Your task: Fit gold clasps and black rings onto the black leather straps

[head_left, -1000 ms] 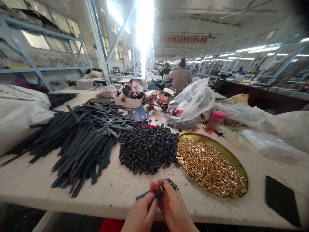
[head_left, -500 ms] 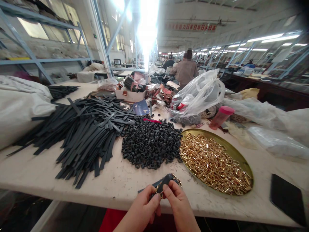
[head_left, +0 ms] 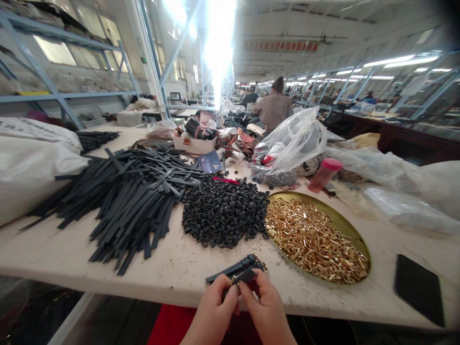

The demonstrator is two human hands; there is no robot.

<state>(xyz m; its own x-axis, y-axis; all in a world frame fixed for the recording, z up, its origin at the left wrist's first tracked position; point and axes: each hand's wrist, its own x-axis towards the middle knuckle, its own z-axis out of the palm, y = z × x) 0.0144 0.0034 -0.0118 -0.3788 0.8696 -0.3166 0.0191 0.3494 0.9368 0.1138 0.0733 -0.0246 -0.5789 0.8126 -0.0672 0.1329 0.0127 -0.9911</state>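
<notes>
Near the table's front edge, my left hand [head_left: 220, 303] and my right hand [head_left: 259, 299] meet with fingers pinched on one dark strap [head_left: 246, 276]. A small gold buckle part shows between the fingertips. Just behind them, a few finished-looking dark straps [head_left: 230, 269] with gold buckles lie on the table. Further back sits a heap of small black loops [head_left: 224, 211]. To its right is a round gold tray [head_left: 347, 227] holding many gold buckles [head_left: 312, 237]. A large pile of long black strips [head_left: 132, 206] spreads out on the left.
A black flat object [head_left: 419, 290] lies at the table's right. A pink-lidded jar [head_left: 325, 175], a clear plastic bag [head_left: 291, 141] and a small box [head_left: 194, 144] stand behind. White sacks [head_left: 36, 167] are at left. A person [head_left: 275, 108] sits further off.
The view has shifted slightly. The strap between my hands is now bent over at my fingertips and apart from the straps lying behind it.
</notes>
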